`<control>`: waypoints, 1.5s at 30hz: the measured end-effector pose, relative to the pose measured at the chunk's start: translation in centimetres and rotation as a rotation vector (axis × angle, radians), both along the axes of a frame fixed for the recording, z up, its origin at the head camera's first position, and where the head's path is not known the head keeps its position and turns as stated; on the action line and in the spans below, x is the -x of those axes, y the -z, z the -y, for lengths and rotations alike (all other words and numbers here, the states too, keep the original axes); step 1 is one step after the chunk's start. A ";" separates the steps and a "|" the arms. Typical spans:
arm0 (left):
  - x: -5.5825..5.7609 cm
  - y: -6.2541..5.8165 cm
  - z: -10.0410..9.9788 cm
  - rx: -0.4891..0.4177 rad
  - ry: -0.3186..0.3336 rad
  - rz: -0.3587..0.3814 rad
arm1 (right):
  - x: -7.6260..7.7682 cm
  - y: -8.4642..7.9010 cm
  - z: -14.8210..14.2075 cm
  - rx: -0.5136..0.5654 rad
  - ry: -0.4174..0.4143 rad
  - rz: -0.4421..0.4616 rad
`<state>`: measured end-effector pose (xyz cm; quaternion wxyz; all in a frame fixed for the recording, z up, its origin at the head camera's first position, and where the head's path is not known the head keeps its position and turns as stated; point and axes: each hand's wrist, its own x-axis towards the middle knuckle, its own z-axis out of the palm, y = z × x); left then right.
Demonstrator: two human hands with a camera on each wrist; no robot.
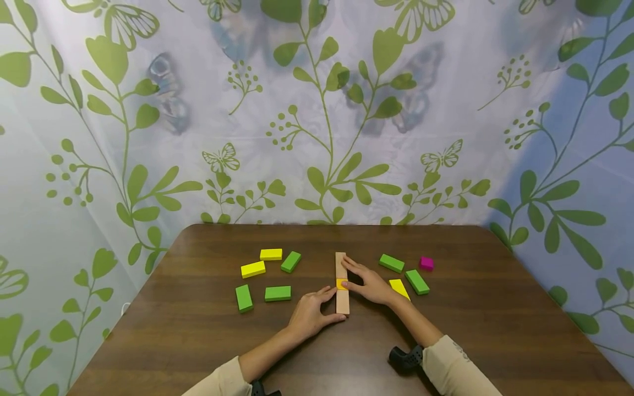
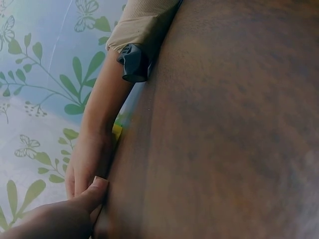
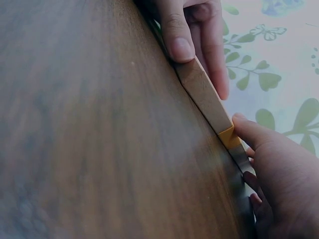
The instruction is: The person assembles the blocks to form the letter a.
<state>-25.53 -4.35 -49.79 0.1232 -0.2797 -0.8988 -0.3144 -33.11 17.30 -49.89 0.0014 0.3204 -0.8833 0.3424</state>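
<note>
Two plain wooden blocks, a near one (image 1: pixel 343 302) and a far one (image 1: pixel 340 267), lie end to end in a row with a small orange block (image 1: pixel 341 284) between them. My left hand (image 1: pixel 308 314) grips the near wooden block, thumb at its near end and fingers along its left side up to the orange block. From the right, my right hand (image 1: pixel 372 286) holds the row, thumb on the orange block and fingers on the far wooden block. In the right wrist view, the left thumb (image 3: pixel 180 47) rests against the near block's end.
Left of the row lie yellow blocks (image 1: pixel 253 269) and several green blocks (image 1: pixel 278 293). On the right are green blocks (image 1: pixel 417 282), a magenta block (image 1: pixel 426 263) and a yellow block (image 1: pixel 399 287) partly behind the right forearm. A patterned curtain (image 1: pixel 322 137) hangs behind the brown table (image 1: pixel 208 341).
</note>
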 end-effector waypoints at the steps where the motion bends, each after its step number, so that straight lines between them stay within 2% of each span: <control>1: 0.0 0.0 0.0 -0.001 0.002 0.001 | 0.0 0.0 0.0 0.006 0.000 0.005; 6: 0.0 0.1 0.1 -0.011 0.015 0.007 | -0.4 0.0 0.0 0.027 0.002 0.009; 16: -0.2 0.1 0.2 -0.018 0.023 0.011 | -1.9 -0.1 -0.2 -0.022 -0.022 -0.010; 23: -0.1 -0.1 0.1 -0.007 0.017 0.008 | -1.7 -0.2 -0.2 -0.036 -0.009 -0.002; 28: -0.1 0.1 -0.3 -0.008 0.002 -0.017 | -1.5 -0.3 -0.4 -0.042 -0.003 0.021; 37: -0.3 0.4 -0.5 -0.015 -0.022 0.002 | -1.1 -0.1 -0.7 -0.059 -0.011 0.016; 45: -0.2 0.2 -0.4 -0.015 -0.015 -0.005 | -1.2 0.0 -0.6 -0.039 -0.016 -0.009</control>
